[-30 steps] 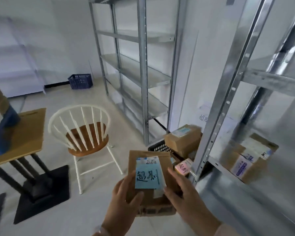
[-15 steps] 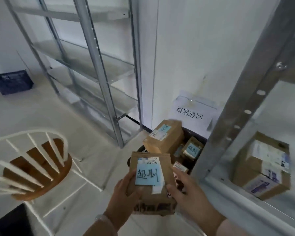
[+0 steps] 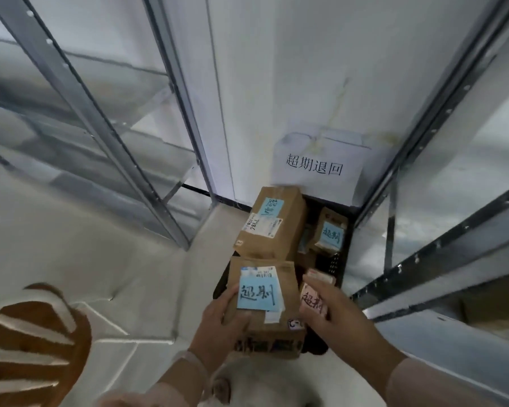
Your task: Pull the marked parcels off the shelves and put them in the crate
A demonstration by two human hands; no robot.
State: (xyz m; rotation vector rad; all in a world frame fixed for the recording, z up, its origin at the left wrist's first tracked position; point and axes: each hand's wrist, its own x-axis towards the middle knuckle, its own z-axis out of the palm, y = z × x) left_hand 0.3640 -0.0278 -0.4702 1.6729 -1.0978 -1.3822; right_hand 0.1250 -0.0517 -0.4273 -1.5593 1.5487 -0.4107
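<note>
I hold a brown cardboard parcel point(image 3: 276, 324) with a blue handwritten note between both hands, just over the near end of the black crate point(image 3: 340, 259). My left hand point(image 3: 218, 321) grips its left side, thumb on top. My right hand point(image 3: 332, 315) grips its right edge. Inside the crate lie a large brown parcel point(image 3: 272, 221) with a blue note, a smaller parcel point(image 3: 329, 233) with a blue note, and a parcel with a pink note point(image 3: 310, 298) partly hidden behind my right hand.
A paper sign point(image 3: 315, 168) leans on the white wall behind the crate. Metal shelf racks stand on the left point(image 3: 80, 92) and the right point(image 3: 441, 207). A white chair with a wooden seat point(image 3: 36, 345) is at the lower left on the pale floor.
My view has closed in on the crate and tilted down. The held parcel has moved forward from in front of the crate to above its near end. Both hands keep their grip.
</note>
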